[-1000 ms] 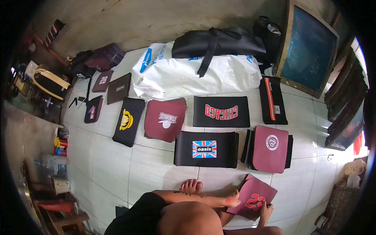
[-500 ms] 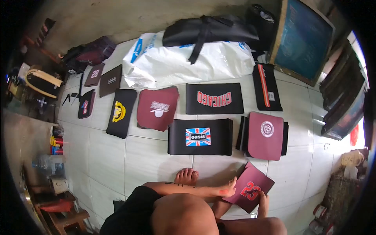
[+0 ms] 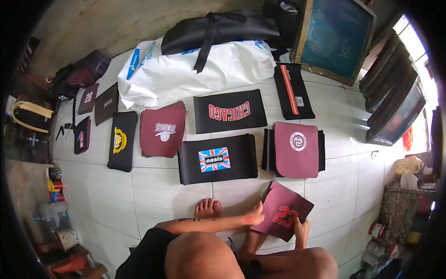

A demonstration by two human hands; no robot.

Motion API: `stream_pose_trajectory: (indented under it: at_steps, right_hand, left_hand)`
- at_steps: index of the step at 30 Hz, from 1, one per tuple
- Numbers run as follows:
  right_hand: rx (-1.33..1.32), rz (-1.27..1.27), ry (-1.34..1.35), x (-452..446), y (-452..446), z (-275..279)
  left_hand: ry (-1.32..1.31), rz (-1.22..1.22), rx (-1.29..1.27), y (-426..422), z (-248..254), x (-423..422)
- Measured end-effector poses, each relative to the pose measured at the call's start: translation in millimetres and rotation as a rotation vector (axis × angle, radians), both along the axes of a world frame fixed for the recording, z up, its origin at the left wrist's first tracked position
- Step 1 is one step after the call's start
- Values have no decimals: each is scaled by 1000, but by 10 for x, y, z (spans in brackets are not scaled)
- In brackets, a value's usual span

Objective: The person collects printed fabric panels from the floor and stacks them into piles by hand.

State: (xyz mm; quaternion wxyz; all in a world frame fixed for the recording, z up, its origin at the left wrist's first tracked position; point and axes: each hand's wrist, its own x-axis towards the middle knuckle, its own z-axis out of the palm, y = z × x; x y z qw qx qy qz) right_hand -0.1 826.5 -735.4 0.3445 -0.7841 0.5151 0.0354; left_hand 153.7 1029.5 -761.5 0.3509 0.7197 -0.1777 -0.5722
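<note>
A small stack of maroon sheets point(image 3: 278, 197) printed with a red "23" is held low in front of me, slightly tilted, above the tiles. My left hand point(image 3: 255, 216) grips its left edge, thumb raised and the other fingers hidden behind or under the sheets. On the lower right edge, my right hand point(image 3: 302, 229) pinches the sheets, thumb on top. Just beyond lies a maroon stack with a round white emblem point(image 3: 297, 158), resting across black sheets. A black stack with an "oasis" flag print point(image 3: 218, 160) is left of that.
Farther off lie a black "CHICAGO" sheet point(image 3: 230, 111), a black striped piece point(image 3: 293, 93), a maroon stack point(image 3: 162, 130) and a black piece with a yellow print point(image 3: 121, 142). A white plastic-wrapped bundle point(image 3: 200, 76) is behind them. Framed screens point(image 3: 395, 111) lean at right.
The view has shifted, so the floor items appear farther left. Both hands keep hold of the "23" sheets, which have changed little in tilt.
</note>
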Motion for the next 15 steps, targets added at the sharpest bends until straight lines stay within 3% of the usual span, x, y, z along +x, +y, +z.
stream_pose_trajectory:
  at_steps: [4,7,10,13,15]
  right_hand:
    - [188,-127,-36,260,71,418]
    - [165,-89,-78,240,62,361]
    - [148,-127,-213,226,114,217]
    - [244,-192,-256,227,103,202]
    - [316,-216,-263,229,74,270]
  left_hand:
    - [7,-20,12,5,9,72]
    - [43,-41,8,33,184,174]
    - [-137,16,-115,-160,-1505,-608]
    - [112,-4,18,-1,-361,-48]
    - [203,-14,37,45,120,194]
